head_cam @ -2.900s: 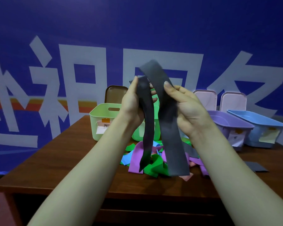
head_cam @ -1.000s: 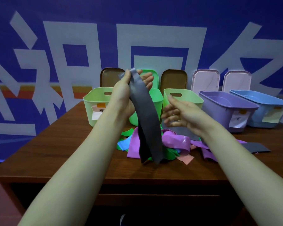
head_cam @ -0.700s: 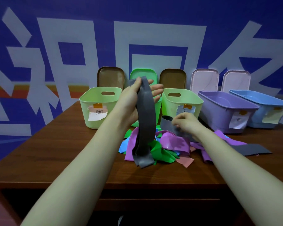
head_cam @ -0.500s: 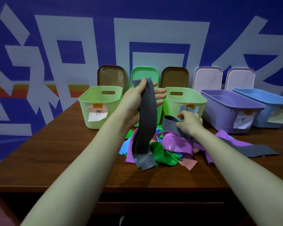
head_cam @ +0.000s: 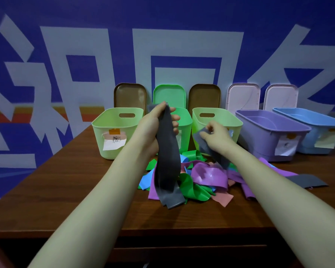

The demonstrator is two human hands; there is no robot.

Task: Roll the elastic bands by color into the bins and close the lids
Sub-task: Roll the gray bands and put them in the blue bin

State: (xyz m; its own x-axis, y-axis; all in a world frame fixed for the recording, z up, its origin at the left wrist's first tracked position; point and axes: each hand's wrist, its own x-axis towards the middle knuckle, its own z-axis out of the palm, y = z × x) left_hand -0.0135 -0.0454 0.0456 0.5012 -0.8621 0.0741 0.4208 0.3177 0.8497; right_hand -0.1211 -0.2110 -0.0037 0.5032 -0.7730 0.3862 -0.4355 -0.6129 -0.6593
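Fingers [head_cam: 174, 125], your left hand [head_cam: 153, 128]: gripping long grey elastic band [head_cam: 167, 163]; right hand [head_cam: 218, 135] pinching second grey band [head_cam: 202, 145]; five plastic bins [head_cam: 112, 149], five lids [head_cam: 130, 95] mid-frame.

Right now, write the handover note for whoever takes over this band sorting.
Left hand: grips the top of a long dark grey elastic band, which hangs down.
Right hand: pinches the end of a second grey band.
Mixed pile of purple, green, blue and pink bands lies on the brown wooden table, before five open plastic bins; their lids lean on the blue wall behind.
Done: no band seen rolled or binned.
Left: roll, sort by colour, close lids.
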